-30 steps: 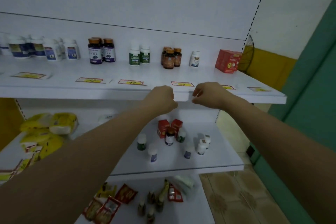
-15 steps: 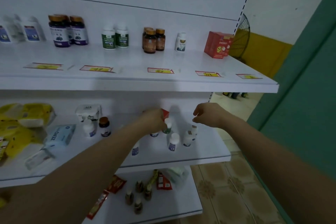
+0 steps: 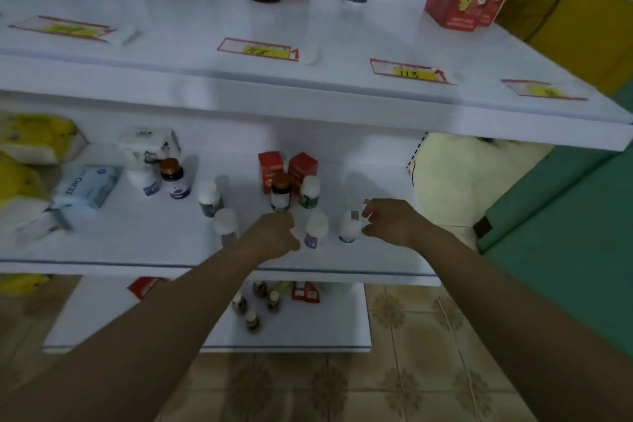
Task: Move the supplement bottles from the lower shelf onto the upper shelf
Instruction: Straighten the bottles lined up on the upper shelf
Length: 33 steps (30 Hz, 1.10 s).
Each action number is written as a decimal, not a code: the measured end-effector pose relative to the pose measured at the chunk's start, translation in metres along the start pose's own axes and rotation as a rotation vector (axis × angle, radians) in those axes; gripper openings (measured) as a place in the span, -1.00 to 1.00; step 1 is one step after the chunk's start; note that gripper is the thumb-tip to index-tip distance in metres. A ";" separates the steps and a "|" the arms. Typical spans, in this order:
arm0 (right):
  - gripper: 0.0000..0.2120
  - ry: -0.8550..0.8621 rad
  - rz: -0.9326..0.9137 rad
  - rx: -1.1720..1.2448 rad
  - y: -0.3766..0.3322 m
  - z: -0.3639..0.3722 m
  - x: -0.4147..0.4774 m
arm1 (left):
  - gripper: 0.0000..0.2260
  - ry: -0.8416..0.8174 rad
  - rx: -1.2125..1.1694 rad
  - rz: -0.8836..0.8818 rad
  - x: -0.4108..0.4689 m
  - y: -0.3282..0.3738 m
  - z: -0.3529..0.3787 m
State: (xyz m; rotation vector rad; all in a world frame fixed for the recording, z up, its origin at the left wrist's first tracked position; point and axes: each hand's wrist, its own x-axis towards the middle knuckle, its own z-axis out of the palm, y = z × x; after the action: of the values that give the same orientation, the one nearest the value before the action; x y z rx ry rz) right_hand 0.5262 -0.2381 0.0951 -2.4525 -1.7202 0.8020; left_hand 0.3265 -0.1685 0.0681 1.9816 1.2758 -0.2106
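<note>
Nearest, both forearms reach in over the front edge of the lower shelf [image 3: 164,250]. The left hand [image 3: 274,233] is curled into a loose fist just beside a white-capped bottle [image 3: 317,228] with a purple label. Whether it holds anything I cannot tell, as the view blurs there. The right hand [image 3: 387,221] appears to pinch the rightmost bottle [image 3: 348,228] between fingertips and thumb, high by the cap. These small plastic bottles are probably light, rigid and smooth, and easily toppled, so a grip round the body below the cap looks surest. Behind them stand a brown bottle [image 3: 281,193], a green-labelled bottle [image 3: 309,192] and red boxes [image 3: 272,164]. Farther up, the upper shelf [image 3: 308,92] carries a row of bottles at its back.
</note>
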 end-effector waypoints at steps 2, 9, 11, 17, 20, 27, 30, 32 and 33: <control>-0.56 -0.024 -0.007 0.047 -0.003 0.015 0.011 | -0.54 0.021 -0.010 -0.072 0.008 -0.015 0.009; -0.33 -0.065 0.002 0.133 -0.021 0.067 0.053 | -0.80 0.196 -0.142 -0.334 0.028 -0.076 0.015; -0.27 -0.062 0.027 0.139 -0.025 0.076 0.064 | -0.69 0.280 -0.196 -0.388 0.036 -0.090 0.011; -0.37 -0.004 0.062 0.173 -0.035 0.108 0.094 | -0.41 0.409 -0.299 -0.383 0.061 -0.119 0.005; -0.41 0.047 0.023 0.201 -0.045 0.121 0.101 | -0.37 0.434 -0.361 -0.280 0.070 -0.126 0.007; -0.46 0.044 -0.120 0.339 -0.068 0.144 0.109 | -0.44 0.434 -0.521 -0.149 0.082 -0.129 0.027; -0.46 -0.030 -0.110 0.447 -0.068 0.144 0.105 | -0.47 0.391 -0.661 -0.136 0.078 -0.126 0.030; -0.47 -0.045 -0.113 0.547 -0.069 0.138 0.096 | -0.56 0.370 -0.766 -0.116 0.069 -0.125 0.028; -0.48 -0.046 -0.119 0.592 -0.069 0.133 0.092 | -0.60 0.359 -0.809 -0.105 0.062 -0.123 0.025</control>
State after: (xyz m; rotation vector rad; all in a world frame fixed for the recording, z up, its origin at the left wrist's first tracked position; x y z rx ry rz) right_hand 0.4319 -0.1641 -0.0331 -1.9319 -1.3626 1.1562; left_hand 0.2597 -0.1147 -0.0428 1.2781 1.3890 0.5589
